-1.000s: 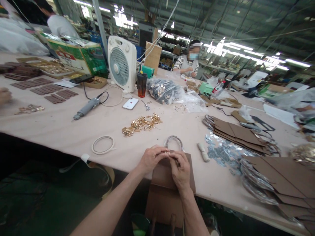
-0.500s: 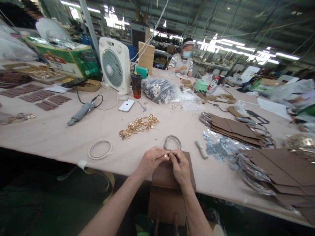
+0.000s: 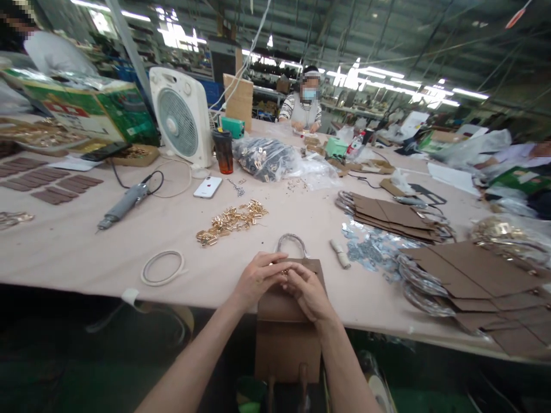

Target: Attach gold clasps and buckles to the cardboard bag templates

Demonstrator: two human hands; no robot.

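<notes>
A brown handbag panel [image 3: 288, 347] hangs over the table's front edge, its plastic-wrapped handle [image 3: 293, 237] lying on the tabletop. Over its upper part my left hand [image 3: 257, 280] and my right hand [image 3: 308, 289] meet at the fingertips. Both are closed on a small gold metal fitting [image 3: 284, 273], mostly hidden by the fingers. Beyond the hands lies a pile of gold metal fittings [image 3: 232, 222]. To the left rests a roll of white tape [image 3: 143, 274], and a small beige roll [image 3: 340, 254] is on the right.
Brown bag panels [image 3: 477, 269] are stacked at right, beside scattered silver pieces [image 3: 370, 250]. At left lie an electric screwdriver [image 3: 124, 206] and brown strips [image 3: 73, 184]. A fan [image 3: 181, 117], a phone [image 3: 208, 187], a tumbler [image 3: 223, 152] and a plastic bag [image 3: 271, 159] stand or lie farther back. A masked person [image 3: 303, 106] sits opposite.
The view has shifted, so most of the table appears farther left. My fingers have changed their hold on the gold fitting, the left ones now stretched across the right fingertips.
</notes>
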